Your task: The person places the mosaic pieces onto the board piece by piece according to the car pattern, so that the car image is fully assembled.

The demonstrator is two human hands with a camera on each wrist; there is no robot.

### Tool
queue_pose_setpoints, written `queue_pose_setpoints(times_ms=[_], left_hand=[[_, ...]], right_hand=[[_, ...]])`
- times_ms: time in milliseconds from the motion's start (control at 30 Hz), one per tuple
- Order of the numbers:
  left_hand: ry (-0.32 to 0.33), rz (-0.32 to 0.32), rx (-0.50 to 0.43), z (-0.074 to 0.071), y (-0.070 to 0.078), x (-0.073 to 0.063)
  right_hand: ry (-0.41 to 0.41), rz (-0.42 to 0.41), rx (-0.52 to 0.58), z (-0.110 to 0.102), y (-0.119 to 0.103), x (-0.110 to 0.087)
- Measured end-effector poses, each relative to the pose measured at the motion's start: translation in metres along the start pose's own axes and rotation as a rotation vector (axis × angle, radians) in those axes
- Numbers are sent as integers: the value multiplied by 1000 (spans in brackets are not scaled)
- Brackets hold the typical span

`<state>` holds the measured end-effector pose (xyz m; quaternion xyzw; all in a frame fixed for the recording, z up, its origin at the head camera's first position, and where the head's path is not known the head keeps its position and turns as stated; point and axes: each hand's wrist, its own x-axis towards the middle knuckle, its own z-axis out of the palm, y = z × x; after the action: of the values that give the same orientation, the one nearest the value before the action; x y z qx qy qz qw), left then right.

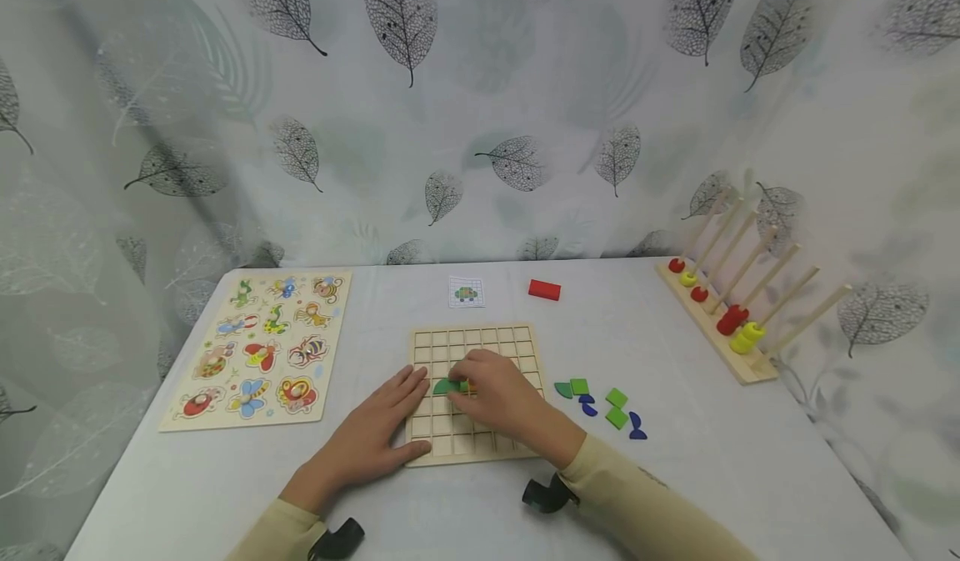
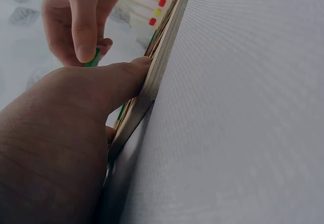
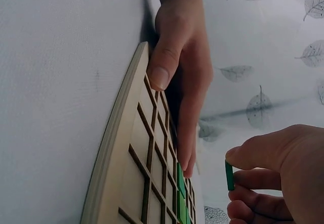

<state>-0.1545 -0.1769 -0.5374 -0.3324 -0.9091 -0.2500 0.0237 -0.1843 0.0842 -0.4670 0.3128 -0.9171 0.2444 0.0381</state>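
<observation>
A wooden grid board lies in the middle of the table. My left hand rests along its left side, fingers straight, with the thumb on the front left corner. Over the board, my right hand pinches a thin green piece between thumb and fingers, held above the grid in the right wrist view. Flat green pieces sit in a row of cells beneath, partly hidden by the right hand in the head view. The left wrist view shows the left thumb pressed at the board's edge.
Right of the board lie loose green squares, a dark green rounded piece and blue rounded pieces. Behind it are a pattern card and a red block. An insect puzzle lies left; a peg stand stands right.
</observation>
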Motion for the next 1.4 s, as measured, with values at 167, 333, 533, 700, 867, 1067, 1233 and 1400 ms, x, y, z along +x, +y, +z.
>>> queue_pose_setpoints(times_ms=[167,333,533,700,867,1067,1233,1400], left_hand=[[11,11,4,1,-1,0],[12,12,6,0,-1,0],[16,13,2,-1,0,0],[17,13,-6,-1,0,-1],[17,14,-13,-2,0,-1],[19,16,-10,-2,1,0],[18,14,-10,-2,1,-1],[16,16,-14,-3,2,0]], right_hand=[[-13,-6,0,7,-3,4],[-17,-35,-17,15,-2,7],[-28,-54,-66,26,-2,8],[-32,-63,-123,31,-2,6],[-19,-67,-134,34,-1,4],[-8,-77,-132,34,0,3],[-19,-65,-121,33,-1,3],[-21,-67,-115,33,0,2]])
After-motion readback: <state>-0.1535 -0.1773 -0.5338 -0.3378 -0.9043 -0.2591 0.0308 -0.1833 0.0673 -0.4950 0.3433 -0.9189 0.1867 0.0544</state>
